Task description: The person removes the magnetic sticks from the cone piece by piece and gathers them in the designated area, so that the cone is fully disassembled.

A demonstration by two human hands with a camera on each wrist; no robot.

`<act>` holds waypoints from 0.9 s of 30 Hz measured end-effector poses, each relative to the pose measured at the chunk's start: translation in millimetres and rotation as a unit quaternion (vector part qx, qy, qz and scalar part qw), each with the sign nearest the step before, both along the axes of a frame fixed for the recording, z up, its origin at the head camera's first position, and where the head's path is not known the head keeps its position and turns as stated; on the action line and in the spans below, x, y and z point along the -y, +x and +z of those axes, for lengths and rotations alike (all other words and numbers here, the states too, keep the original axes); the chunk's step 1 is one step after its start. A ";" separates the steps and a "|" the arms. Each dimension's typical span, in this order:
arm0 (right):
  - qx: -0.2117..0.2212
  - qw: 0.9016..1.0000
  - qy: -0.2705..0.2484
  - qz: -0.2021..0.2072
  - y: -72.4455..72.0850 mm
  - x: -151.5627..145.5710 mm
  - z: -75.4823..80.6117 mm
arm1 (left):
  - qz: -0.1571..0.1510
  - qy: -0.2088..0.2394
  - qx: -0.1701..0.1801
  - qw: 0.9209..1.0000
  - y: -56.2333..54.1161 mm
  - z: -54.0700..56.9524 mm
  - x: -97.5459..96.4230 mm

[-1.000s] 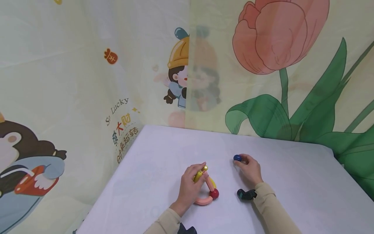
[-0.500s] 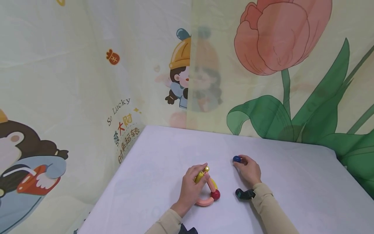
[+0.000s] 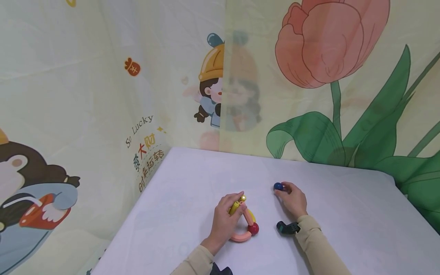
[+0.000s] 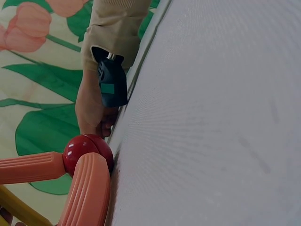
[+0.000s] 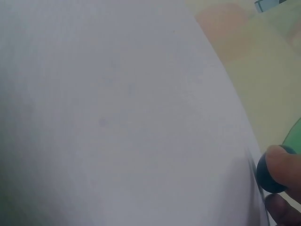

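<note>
We find the left hand (image 3: 222, 220) gripping the yellow-and-pink rod frame (image 3: 247, 216) over the white table (image 3: 192, 183); at the frame's right corner, a red ball (image 3: 253, 228) joins two pink rods (image 3: 241, 237). Further right, we note a blue ball (image 3: 278, 186) pinched in the fingertips of the right hand (image 3: 293, 199).

Soft, even head view; wrists dimmer.

Head view: high, farthest, faces forward and down over white table (image 3: 192, 175) and backdrop (image 3: 93, 95). Left wrist view: low, sideways, close to red ball (image 4: 76, 149), faces right hand (image 4: 92, 109). Right wrist view: tilted, faces across table, close to blue ball (image 5: 268, 181). Head view shares both balls.
</note>
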State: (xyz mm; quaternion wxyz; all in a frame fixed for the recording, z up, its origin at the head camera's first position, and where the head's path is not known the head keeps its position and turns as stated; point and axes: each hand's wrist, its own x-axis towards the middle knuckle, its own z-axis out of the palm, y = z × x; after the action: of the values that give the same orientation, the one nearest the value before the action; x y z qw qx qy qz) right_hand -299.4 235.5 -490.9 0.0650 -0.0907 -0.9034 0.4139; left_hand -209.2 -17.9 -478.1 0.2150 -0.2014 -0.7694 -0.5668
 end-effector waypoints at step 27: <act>-0.073 0.986 -0.113 0.102 82.2 79.0 38.0 | 0.000 -0.007 0.004 1.000 -1.7 3.1 1.8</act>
State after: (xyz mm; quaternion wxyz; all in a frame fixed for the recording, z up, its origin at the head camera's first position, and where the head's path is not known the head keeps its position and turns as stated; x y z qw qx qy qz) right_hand -217.2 156.5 -452.9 0.0772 0.0255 -0.8483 0.5233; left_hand -210.9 -19.7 -475.0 0.2105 -0.2002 -0.7741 -0.5624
